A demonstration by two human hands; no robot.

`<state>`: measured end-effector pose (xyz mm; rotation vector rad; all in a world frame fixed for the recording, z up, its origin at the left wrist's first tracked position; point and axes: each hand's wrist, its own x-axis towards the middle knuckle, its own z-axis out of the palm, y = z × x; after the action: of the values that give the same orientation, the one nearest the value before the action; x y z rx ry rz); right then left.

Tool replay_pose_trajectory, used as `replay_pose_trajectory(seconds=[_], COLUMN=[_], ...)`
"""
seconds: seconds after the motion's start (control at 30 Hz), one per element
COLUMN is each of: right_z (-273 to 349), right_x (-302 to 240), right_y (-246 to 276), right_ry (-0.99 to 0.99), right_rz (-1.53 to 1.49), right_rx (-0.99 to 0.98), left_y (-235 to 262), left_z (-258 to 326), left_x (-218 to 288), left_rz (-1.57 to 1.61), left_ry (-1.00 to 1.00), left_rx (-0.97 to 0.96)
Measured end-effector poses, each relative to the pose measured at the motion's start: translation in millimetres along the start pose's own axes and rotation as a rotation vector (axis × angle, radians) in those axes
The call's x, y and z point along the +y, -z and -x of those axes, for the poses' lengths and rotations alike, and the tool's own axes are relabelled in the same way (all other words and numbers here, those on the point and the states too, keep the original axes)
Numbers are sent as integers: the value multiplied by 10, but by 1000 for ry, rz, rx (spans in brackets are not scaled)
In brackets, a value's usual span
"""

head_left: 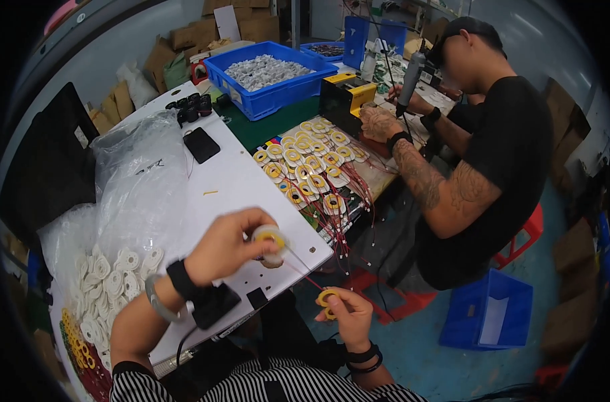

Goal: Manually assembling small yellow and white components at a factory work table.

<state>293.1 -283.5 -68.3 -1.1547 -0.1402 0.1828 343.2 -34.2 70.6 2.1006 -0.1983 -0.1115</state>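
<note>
Over the near edge of the white table, my left hand (228,246) pinches a round white plastic piece with a yellow ring (270,242), slightly blurred. Lower and to the right, my right hand (350,317) is closed on a yellow ring (328,297), with another bit of yellow showing below it. A thin reddish wire (308,276) stretches between the pieces in my two hands. Beyond my hands, several white pieces with yellow rings (315,164) lie in rows, red wires trailing off the table edge. Loose white plastic pieces (114,281) are heaped left of my left forearm.
A blue bin (268,100) of small pale parts stands at the back. Clear plastic bags (141,171) and a black phone (202,145) lie on the table. To the right sits a co-worker (499,154) in black. A blue crate (486,311) rests on the floor.
</note>
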Motion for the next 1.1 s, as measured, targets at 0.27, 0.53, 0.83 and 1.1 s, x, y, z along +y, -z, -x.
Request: replay_pose_trajectory(seconds=[0.27,0.53,0.83,1.1], right_z=[-373,-432,-365,-249], right_x=[77,-29,62,172], right_y=[277,333,58,-195], right_ry=[22,-17,-174,-324], right_rz=[-318,-14,-64,114], right_rx=[95,-21,-249,-552], left_y=[627,629,973,1143], left_z=[-1433,-2268,-1650,684], left_x=[-827,-1551,-1489,-28], left_rz=[260,-15,-191,33], left_ry=[144,153,79,102], left_rx=[-67,13,426,170])
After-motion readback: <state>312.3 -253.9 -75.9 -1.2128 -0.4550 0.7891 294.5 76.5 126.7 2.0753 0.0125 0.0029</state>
